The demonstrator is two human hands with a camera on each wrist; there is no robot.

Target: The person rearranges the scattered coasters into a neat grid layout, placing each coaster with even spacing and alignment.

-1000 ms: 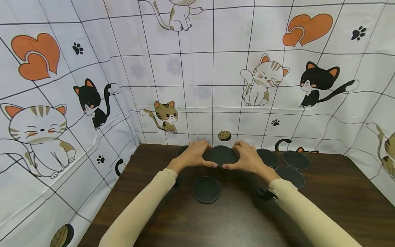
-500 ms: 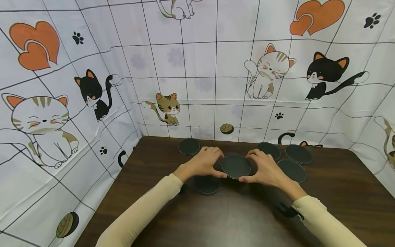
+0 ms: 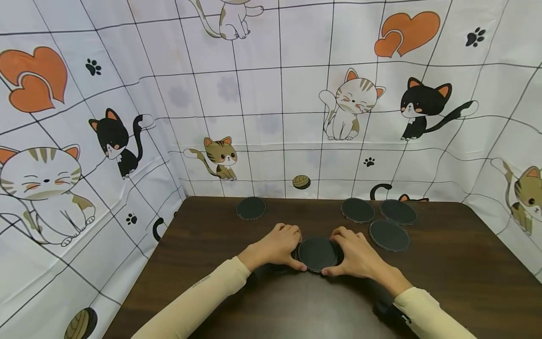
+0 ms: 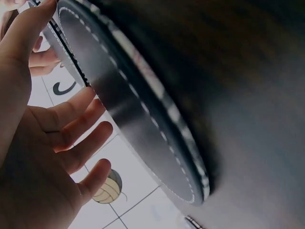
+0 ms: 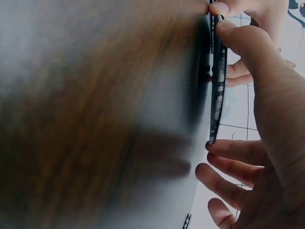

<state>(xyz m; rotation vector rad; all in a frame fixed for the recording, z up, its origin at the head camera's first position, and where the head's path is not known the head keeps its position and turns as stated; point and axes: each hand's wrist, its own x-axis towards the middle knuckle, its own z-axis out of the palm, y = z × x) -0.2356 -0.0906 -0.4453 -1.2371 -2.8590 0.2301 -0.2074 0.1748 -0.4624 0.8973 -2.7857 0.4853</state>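
A round dark coaster [image 3: 317,254] with pale stitching lies flat between my two hands near the middle of the table. My left hand [image 3: 280,246] pinches its left side, thumb at the front rim and fingers towards the back. On the right side my right hand [image 3: 356,254] grips it the same way; the right wrist view shows the coaster's patterned edge [image 5: 219,86] between thumb and fingertips. A second coaster [image 4: 128,109] sits beside it, mostly hidden under my left hand in the head view.
Three more coasters sit grouped at the back right, the nearest coaster [image 3: 389,236] close beyond my right hand. Another single coaster [image 3: 251,208] lies at the back left edge. A white cat-print sheet [image 3: 262,94] hangs behind the brown table [image 3: 203,235].
Both hands have brought the coaster from the back edge towards the front and slightly right, next to the second coaster. The head view has shifted a little; the other coasters stay put.
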